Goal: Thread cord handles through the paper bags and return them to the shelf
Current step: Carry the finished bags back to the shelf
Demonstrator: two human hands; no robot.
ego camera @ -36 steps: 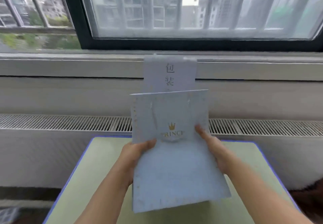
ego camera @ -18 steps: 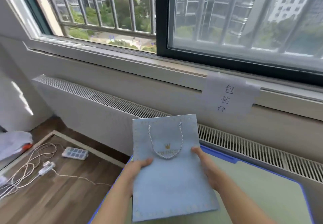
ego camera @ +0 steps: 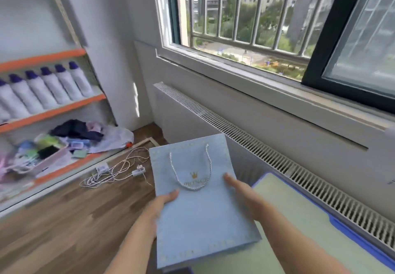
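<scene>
both hands (ego camera: 164, 205) (ego camera: 245, 196) grip paper bag (ego camera: 203, 220) edges, shelf (ego camera: 53, 111) well apart.

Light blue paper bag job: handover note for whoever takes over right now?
Left hand: grips the left edge of the light blue paper bag, thumb on its face.
Right hand: holds the bag's right edge.
Bag: flat, held above the green table; its white twisted cord handle is already threaded.
Left: put the bag on the orange-edged shelf unit, at left.

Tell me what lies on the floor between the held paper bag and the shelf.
In the head view, tangled white cables lie between the paper bag and the shelf.
</scene>
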